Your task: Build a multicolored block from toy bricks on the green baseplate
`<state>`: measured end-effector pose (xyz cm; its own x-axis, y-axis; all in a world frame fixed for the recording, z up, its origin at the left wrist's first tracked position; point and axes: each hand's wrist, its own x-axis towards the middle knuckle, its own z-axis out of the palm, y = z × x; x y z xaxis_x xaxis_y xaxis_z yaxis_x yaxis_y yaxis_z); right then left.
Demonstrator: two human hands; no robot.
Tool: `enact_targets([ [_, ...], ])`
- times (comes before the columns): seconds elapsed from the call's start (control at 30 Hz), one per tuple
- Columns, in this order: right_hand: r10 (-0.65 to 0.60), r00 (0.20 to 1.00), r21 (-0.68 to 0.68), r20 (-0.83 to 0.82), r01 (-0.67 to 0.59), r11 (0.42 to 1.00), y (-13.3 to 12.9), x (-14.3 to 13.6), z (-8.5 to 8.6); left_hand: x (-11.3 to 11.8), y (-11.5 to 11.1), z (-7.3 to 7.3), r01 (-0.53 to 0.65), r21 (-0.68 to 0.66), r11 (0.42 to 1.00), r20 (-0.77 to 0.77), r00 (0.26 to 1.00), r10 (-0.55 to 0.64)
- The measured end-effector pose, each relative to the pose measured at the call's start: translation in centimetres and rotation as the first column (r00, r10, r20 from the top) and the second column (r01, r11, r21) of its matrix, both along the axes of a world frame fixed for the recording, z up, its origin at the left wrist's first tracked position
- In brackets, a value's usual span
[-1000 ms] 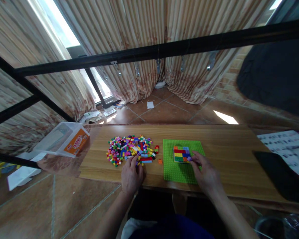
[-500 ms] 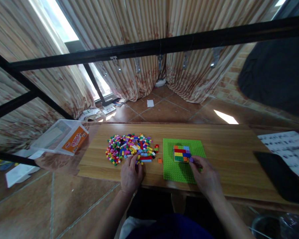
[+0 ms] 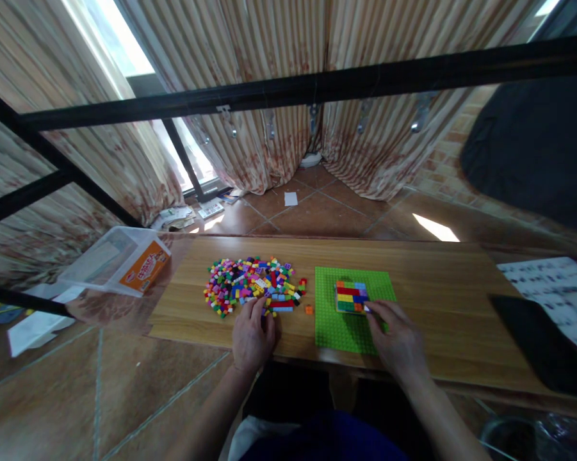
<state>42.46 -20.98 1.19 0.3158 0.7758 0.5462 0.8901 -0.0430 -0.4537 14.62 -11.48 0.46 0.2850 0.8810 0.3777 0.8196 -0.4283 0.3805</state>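
My right hand pinches a small purple brick at the near right corner of a layered block of toy bricks. Red, yellow, green, blue and orange bricks make up the block's top. It sits on a green studded baseplate. My left hand rests on the table at the near edge of a heap of mixed bricks. Its fingers are loosely bent, with thumb and forefinger apart beside a few small bricks. A loose orange brick lies between heap and baseplate.
A clear plastic box with an orange label stands left of the wooden table. At the right end lie a black flat item and a printed sheet. A black metal bar crosses beyond the table.
The purple brick in my right fingers has turned or tilted slightly at the block's corner, showing a pale glint. My left hand stays in place; the view has shifted a little.
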Motion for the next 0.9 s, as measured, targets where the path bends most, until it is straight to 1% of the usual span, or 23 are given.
enact_targets([
  [0.17, 0.027, 0.999, 0.028, -0.018, -0.027, 0.999, 0.03, -0.05, -0.35, -0.02, -0.03, 0.01, 0.007, 0.003, 1.0, 0.008, 1.0, -0.007],
  [0.27, 0.027, 0.997, 0.021, -0.069, -0.025, 0.999, 0.02, -0.23, -0.25, -0.04, -0.02, 0.0, 0.01, 0.009, 1.0, 0.015, 1.0, -0.01],
  [0.43, -0.011, 0.984, 0.009, -0.179, 0.013, 1.0, -0.08, -0.48, -0.18, -0.07, -0.06, 0.0, 0.008, 0.016, 1.0, 0.007, 1.0, -0.008],
  [0.53, -0.032, 0.963, -0.035, -0.268, 0.024, 0.999, -0.12, -0.42, -0.54, -0.06, -0.1, 0.01, 0.006, 0.023, 1.0, 0.005, 1.0, -0.007],
  [0.63, -0.051, 0.938, -0.051, -0.341, 0.036, 0.998, -0.08, -0.35, -0.79, -0.04, -0.12, 0.02, 0.006, 0.024, 1.0, 0.009, 1.0, -0.007],
  [0.8, -0.046, 0.917, -0.055, -0.396, 0.027, 0.998, -0.13, -0.46, -0.3, -0.01, -0.1, 0.02, -0.003, 0.006, 1.0, -0.004, 1.0, 0.003],
  [0.9, -0.064, 0.878, -0.069, -0.475, 0.035, 0.997, -0.41, -0.37, -0.2, 0.01, -0.1, 0.05, -0.01, -0.004, 1.0, -0.012, 1.0, 0.01],
])
